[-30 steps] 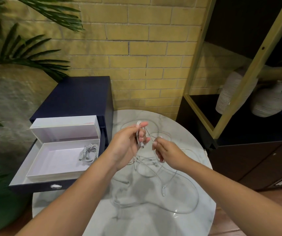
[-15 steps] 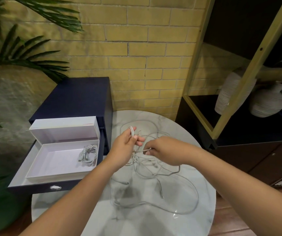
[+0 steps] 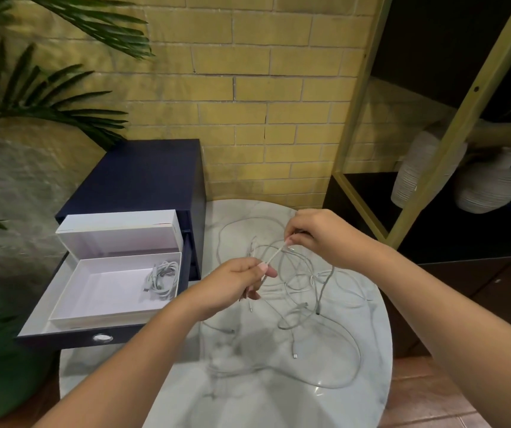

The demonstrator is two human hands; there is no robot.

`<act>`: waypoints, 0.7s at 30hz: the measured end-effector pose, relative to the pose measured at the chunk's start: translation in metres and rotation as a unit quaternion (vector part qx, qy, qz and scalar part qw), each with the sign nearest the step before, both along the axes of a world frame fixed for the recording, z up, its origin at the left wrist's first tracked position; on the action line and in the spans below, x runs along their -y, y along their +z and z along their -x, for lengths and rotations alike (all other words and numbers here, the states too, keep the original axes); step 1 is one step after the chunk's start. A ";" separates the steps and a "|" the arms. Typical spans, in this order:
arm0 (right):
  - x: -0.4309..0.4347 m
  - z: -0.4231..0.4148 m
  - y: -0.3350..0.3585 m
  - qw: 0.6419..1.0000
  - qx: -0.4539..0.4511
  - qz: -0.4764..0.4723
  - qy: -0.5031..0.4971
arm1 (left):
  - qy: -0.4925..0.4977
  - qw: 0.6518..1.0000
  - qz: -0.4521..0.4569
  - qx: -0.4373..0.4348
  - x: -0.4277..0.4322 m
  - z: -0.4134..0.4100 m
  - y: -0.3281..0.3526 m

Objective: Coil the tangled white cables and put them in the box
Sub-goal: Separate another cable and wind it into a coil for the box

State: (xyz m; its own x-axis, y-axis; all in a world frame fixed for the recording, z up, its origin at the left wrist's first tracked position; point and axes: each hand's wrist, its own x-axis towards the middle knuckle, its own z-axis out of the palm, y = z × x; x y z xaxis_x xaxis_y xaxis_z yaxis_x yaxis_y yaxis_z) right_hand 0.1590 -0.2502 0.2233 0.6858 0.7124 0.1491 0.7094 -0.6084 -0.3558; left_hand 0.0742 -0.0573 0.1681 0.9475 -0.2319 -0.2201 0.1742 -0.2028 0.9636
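Note:
Tangled white cables (image 3: 313, 307) lie in loose loops on the round marble table (image 3: 368, 359). My left hand (image 3: 235, 284) pinches one white cable just above the table's middle. My right hand (image 3: 316, 234) pinches the same cable farther back and to the right, so a short stretch runs taut between the hands. An open white box (image 3: 106, 291) sits in a pulled-out dark drawer at the left. One coiled white cable (image 3: 161, 279) lies in the box's right part.
A dark blue drawer cabinet (image 3: 143, 180) stands left of the table against a yellow brick wall. Palm leaves (image 3: 32, 97) hang at the left. A dark shelf unit with a gold frame (image 3: 451, 118) and white vases (image 3: 489, 189) stands at the right.
My right hand has moved up and to the right, drawing the cable out. My left hand has lowered toward the table's middle, and the loop it held is gone from view.

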 end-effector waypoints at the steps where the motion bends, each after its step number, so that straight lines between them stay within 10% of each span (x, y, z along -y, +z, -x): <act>1: -0.001 -0.001 -0.004 1.000 0.005 -0.013 -0.007 | 0.008 1.000 0.016 0.000 0.001 0.000 0.002; 10: -0.009 0.013 -0.037 0.929 -0.339 -0.146 -0.033 | 0.081 0.969 0.229 -0.038 0.006 0.000 0.015; 21: -0.013 0.013 -0.046 0.920 -0.356 -0.160 -0.016 | 0.069 0.984 0.165 -0.011 0.012 0.001 0.016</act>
State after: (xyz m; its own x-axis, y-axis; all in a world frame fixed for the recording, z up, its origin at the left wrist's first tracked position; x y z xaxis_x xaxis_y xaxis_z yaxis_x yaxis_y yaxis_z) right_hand 0.1464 -0.2377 0.1771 0.7101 0.6884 -0.1480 0.2103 -0.4079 -0.8885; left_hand 0.0729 -0.0688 0.1840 0.9706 -0.1638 -0.1761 0.2006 0.1480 0.9684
